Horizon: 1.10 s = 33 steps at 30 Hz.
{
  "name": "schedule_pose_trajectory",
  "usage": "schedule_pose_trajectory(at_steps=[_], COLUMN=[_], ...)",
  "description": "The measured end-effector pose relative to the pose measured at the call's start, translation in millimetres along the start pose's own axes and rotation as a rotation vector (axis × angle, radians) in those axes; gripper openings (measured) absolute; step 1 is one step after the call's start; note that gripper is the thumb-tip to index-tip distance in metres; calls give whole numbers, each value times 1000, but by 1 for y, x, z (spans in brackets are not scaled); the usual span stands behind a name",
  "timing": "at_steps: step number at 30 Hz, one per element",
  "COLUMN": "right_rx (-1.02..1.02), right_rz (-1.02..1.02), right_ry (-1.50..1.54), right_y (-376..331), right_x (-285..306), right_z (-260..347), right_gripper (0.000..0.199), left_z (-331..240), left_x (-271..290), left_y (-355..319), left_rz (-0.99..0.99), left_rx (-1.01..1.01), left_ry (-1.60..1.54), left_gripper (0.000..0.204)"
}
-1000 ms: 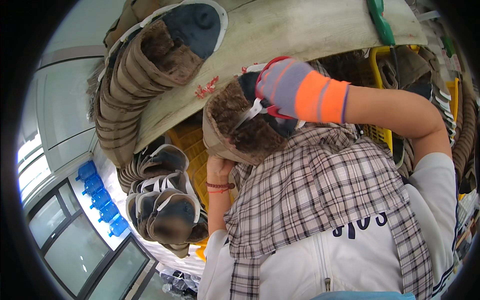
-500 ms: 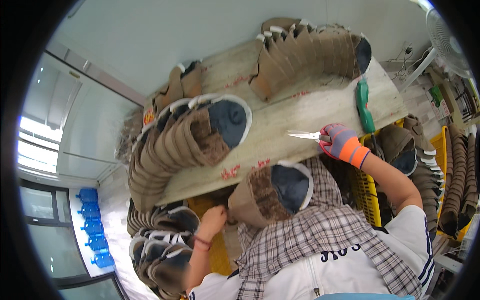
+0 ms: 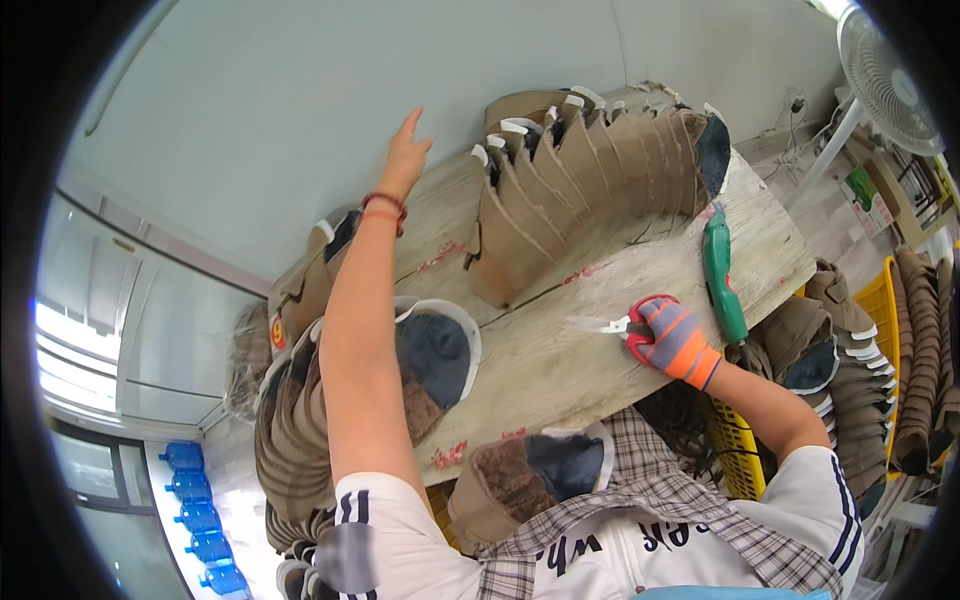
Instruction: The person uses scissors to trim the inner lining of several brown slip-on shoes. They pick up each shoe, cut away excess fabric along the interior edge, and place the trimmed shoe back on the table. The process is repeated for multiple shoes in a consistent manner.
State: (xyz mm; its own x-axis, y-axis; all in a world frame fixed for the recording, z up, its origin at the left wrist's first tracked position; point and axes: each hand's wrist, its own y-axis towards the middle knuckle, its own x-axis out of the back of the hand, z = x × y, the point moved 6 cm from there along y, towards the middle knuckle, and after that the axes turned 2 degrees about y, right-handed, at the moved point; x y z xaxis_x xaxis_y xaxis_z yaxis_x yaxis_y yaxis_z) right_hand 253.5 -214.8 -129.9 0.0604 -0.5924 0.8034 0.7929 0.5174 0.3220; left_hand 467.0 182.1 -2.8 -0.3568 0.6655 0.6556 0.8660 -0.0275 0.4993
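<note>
My bare left hand (image 3: pixel 405 160) is stretched far over the worktable, fingers apart with nothing in them, in front of the pale wall. My right hand (image 3: pixel 678 338), in a grey and orange glove, grips red-handled scissors (image 3: pixel 640 328) above the tabletop; their blades point left. A brown, fur-lined shoe upper (image 3: pixel 500 490) with a dark sole piece lies on my lap, touched by neither hand. A nested row of the same uppers (image 3: pixel 580 190) stands at the back of the table. Another row (image 3: pixel 290 430) at the left is partly hidden by my left arm.
A green hand tool (image 3: pixel 718 265) lies at the right of the wooden table (image 3: pixel 560 370). Yellow crates (image 3: pixel 738 450) and more stacked uppers (image 3: pixel 850 380) stand to the right, with a white fan (image 3: pixel 885 85) beyond. Blue water bottles (image 3: pixel 205 515) line the left side.
My left hand has gone from beside the upper on my lap up and forward to the back of the table. My right hand has lowered slightly with the scissors. The view has shifted.
</note>
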Motion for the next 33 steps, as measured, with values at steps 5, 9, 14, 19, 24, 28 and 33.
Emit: schedule_pose_trajectory(at_steps=[5, 9, 14, 19, 24, 28, 33], right_rx=[-5, -27, -20, -21, 14, -19, -194], right_rz=[44, 106, 112, 82, 40, -42, -159], right_ry=[49, 127, 139, 147, 119, 235, 687], right_y=[4, 7, 6, 6, 6, -3, -52], right_x=[5, 2, 3, 8, 7, 9, 8], right_z=[-2, -8, -9, -4, 3, -1, -14], right_gripper=[29, 31, 32, 29, 28, 27, 35], left_z=[-3, 19, 1, -68, -157, -237, -318], left_x=[-93, -146, -135, -86, 19, 99, 137], left_y=[86, 102, 95, 58, 13, -66, -212], left_rz=[189, 368, 338, 139, -99, -73, 253], left_rx=[20, 32, -68, -541, -738, -741, -695], left_ry=[202, 217, 276, 352, 705, 832, 652], left_gripper=[61, 58, 36, 27, 17, 10, 13])
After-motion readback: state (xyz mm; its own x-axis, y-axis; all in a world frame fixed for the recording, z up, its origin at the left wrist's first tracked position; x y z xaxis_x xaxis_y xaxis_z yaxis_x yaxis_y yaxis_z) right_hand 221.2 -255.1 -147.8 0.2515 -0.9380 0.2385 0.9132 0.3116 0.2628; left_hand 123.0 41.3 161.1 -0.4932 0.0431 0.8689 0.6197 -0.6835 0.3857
